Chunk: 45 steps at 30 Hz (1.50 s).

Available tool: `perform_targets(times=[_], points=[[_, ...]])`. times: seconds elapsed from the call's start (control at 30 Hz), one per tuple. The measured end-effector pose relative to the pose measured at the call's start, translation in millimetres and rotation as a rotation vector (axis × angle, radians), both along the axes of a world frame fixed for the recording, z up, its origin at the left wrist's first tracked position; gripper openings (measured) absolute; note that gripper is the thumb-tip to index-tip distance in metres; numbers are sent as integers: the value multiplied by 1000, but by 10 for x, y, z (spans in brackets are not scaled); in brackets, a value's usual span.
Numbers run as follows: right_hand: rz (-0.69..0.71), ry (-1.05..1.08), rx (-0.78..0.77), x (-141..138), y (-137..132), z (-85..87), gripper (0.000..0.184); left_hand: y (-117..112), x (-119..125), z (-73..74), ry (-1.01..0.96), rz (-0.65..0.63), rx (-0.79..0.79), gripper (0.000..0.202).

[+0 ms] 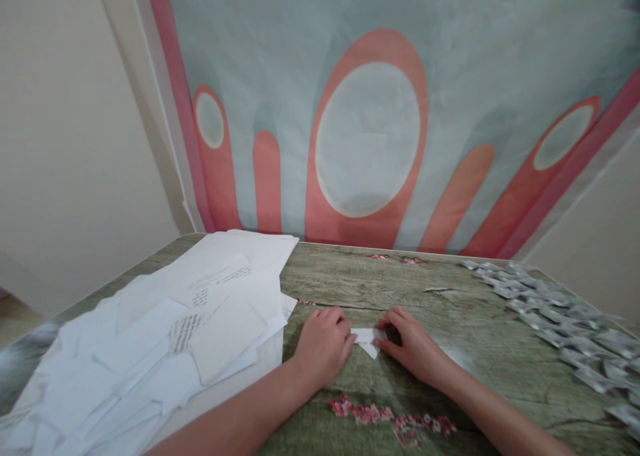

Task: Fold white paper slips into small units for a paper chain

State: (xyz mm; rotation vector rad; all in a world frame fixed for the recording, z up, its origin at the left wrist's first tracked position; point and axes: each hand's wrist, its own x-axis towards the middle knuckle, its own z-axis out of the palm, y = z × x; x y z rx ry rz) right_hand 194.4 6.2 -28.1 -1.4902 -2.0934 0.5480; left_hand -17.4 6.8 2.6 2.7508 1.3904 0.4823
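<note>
Small Folded Paper [367, 336] Held at Both Ends Over a Wood-Grain Table [345, 276]

A person's bare hands meet at a small white folded paper on the near middle of a table printed with weathered wood grain. The left hand [324, 343], back upward, is mostly closed, its fingers bent together and its thumb tip at the paper's left end. The right hand [413, 344] is partly curled, thumb and forefinger bent with a small gap behind their tips, which have hold of the right end. A pointed flap on the paper faces the person. Beside the left arm spreads a heap of loose white sheets [235, 303], some bearing print; well apart, along the table's right side, lie many grayish folded pieces [560, 316]. Printed pink blossoms [373, 413] show between the forearms. Behind stands a gray-green backdrop [465, 49] with coral shapes.
</note>
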Motion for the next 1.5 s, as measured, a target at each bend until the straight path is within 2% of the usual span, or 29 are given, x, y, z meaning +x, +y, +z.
perform_targets(times=[0.17, 0.4, 0.53, 0.67, 0.77, 0.93, 1.03, 1.13, 1.3, 1.5], points=[[-60, 25, -53, -29, -37, 11, 17, 88, -32, -89, -189, -79, -112, 19], [5, 48, -59, -31, -51, 38, 9, 86, -38, -115, -235, -120, -162, 27], [33, 70, -58, -23, -56, 20, 13, 91, -46, -106, -265, -125, -191, 33], [41, 107, -53, -31, -85, 2, 17, 103, -40, -106, -345, -149, -221, 23], [33, 124, -5, -46, -118, 9, 16, 114, -30, -106, -395, -163, -228, 8], [94, 78, 211, -36, -141, 56, 11, 108, -23, -68, -442, -185, -161, 5], [170, -2, 346, -12, -137, 80, 9, 88, -25, -38, -416, -223, -112, 7], [231, -99, 413, -5, -136, 82, 12, 71, -29, -18, -339, -254, -88, 6], [262, -183, 433, -27, -157, 53, 15, 60, -35, -4, -235, -281, -122, 8], [252, -218, 371, -46, -177, 39, 14, 71, -31, -37, -183, -282, -153, 7]])
